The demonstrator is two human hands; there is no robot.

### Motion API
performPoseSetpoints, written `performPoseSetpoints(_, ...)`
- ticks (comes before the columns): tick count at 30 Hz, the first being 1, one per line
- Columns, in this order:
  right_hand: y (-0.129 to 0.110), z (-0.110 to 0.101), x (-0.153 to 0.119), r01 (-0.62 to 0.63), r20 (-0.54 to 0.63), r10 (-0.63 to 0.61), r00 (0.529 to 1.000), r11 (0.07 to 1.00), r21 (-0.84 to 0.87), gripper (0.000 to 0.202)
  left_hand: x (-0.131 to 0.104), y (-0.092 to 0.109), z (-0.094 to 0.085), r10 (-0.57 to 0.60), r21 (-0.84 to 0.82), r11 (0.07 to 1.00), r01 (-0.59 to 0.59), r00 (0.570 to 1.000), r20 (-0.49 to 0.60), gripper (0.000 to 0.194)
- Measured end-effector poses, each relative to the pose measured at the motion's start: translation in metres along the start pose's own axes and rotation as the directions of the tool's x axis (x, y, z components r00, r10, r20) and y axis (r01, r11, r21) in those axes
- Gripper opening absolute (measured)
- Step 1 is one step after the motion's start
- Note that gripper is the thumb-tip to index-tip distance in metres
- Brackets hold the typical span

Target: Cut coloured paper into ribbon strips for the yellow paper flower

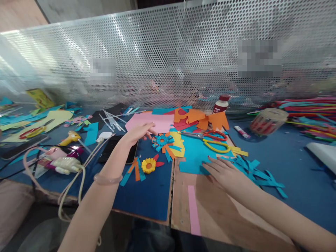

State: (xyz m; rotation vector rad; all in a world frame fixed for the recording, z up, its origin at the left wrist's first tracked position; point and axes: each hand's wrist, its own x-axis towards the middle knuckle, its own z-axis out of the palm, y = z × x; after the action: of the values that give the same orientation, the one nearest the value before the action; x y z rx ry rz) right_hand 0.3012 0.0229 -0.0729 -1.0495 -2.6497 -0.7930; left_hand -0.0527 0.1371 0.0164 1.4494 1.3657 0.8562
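Observation:
My left hand [140, 133] reaches over the near edge of a pink paper sheet [157, 120], its fingers stretched out and nothing in them. Beside its fingertips lies a blue paper flower [162, 140]. My right hand [220, 169] rests with fingers spread on a blue paper sheet [194, 164]. Beyond it are scissors [216, 141] with red and yellow handles. A yellow paper flower [148, 165] with red petals lies between my hands, nearer the left. Close to the front edge is a pink paper strip [193, 210].
Blue paper strips [259, 175] lie right of my right hand. Orange paper scraps [202, 119], a bottle [221, 104], a glue stick [241, 132] and a jar [269, 121] stand or lie farther back. Left are a phone [112, 148], a yellow glue gun [69, 138] and cables [61, 201]. A perforated metal panel [168, 63] borders the back.

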Motion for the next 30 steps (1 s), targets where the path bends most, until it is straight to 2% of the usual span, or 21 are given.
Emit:
performPoseSetpoints(2, -0.003, -0.005, 0.004, -0.002, 0.021, 0.003, 1.0, 1.0, -0.026, 0.03, -0.011, 0.011, 0.016, 0.025, -0.04, 0.999, -0.021, 0.995, 0.101, 0.039)
performPoseSetpoints(4, -0.003, -0.009, 0.008, -0.015, 0.043, 0.016, 0.999, 1.0, -0.023, 0.031, -0.024, 0.02, 0.042, 0.008, -0.129, 0.991, 0.028, 0.962, 0.272, 0.037)
performPoseSetpoints(5, -0.001, -0.011, 0.01, -0.028, 0.057, 0.028, 0.998, 1.0, -0.005, 0.03, -0.033, 0.023, 0.059, -0.01, -0.174, 0.982, 0.079, 0.93, 0.367, 0.035)
performPoseSetpoints(6, 0.001, -0.012, 0.012, -0.05, 0.075, 0.048, 0.996, 0.999, 0.021, 0.028, -0.042, 0.024, 0.077, -0.032, -0.222, 0.962, 0.157, 0.877, 0.48, 0.034)
performPoseSetpoints(8, 0.009, -0.012, 0.015, -0.1, 0.126, 0.087, 0.988, 0.99, 0.099, 0.026, -0.062, 0.022, 0.114, -0.074, -0.301, 0.879, 0.37, 0.728, 0.681, 0.031)
performPoseSetpoints(9, 0.013, -0.011, 0.015, -0.125, 0.158, 0.102, 0.982, 0.982, 0.144, 0.026, -0.072, 0.02, 0.131, -0.089, -0.337, 0.814, 0.472, 0.676, 0.732, 0.025)
performPoseSetpoints(12, 0.022, -0.007, 0.011, -0.145, 0.228, 0.09, 0.969, 0.96, 0.238, 0.032, -0.095, 0.016, 0.167, -0.158, -0.384, 0.673, 0.632, 0.63, 0.76, 0.015)
performPoseSetpoints(14, 0.022, -0.005, 0.007, -0.128, 0.233, 0.07, 0.97, 0.962, 0.243, 0.04, -0.105, 0.016, 0.179, -0.208, -0.391, 0.631, 0.67, 0.631, 0.747, 0.013)
performPoseSetpoints(18, 0.014, -0.005, 0.006, -0.098, 0.161, 0.07, 0.984, 0.98, 0.172, 0.038, -0.113, 0.019, 0.186, -0.261, -0.501, 0.542, 0.675, 0.702, 0.663, 0.013)
performPoseSetpoints(21, 0.011, -0.008, 0.008, -0.078, 0.129, 0.065, 0.99, 0.991, 0.106, 0.034, -0.117, 0.018, 0.191, -0.311, -0.52, 0.473, 0.711, 0.687, 0.656, 0.017)
performPoseSetpoints(25, 0.015, -0.007, 0.0, -0.084, 0.154, 0.063, 0.986, 0.987, 0.134, 0.039, -0.121, 0.016, 0.195, -0.276, -0.516, 0.47, 0.716, 0.675, 0.684, 0.016)
performPoseSetpoints(27, 0.017, -0.004, -0.005, -0.074, 0.19, 0.042, 0.981, 0.984, 0.164, 0.042, -0.122, 0.017, 0.195, -0.272, -0.52, 0.473, 0.711, 0.679, 0.682, 0.016)
performPoseSetpoints(30, 0.016, -0.001, -0.006, -0.08, 0.187, 0.053, 0.981, 0.987, 0.142, 0.034, -0.12, 0.018, 0.195, -0.294, -0.54, 0.469, 0.699, 0.7, 0.651, 0.017)
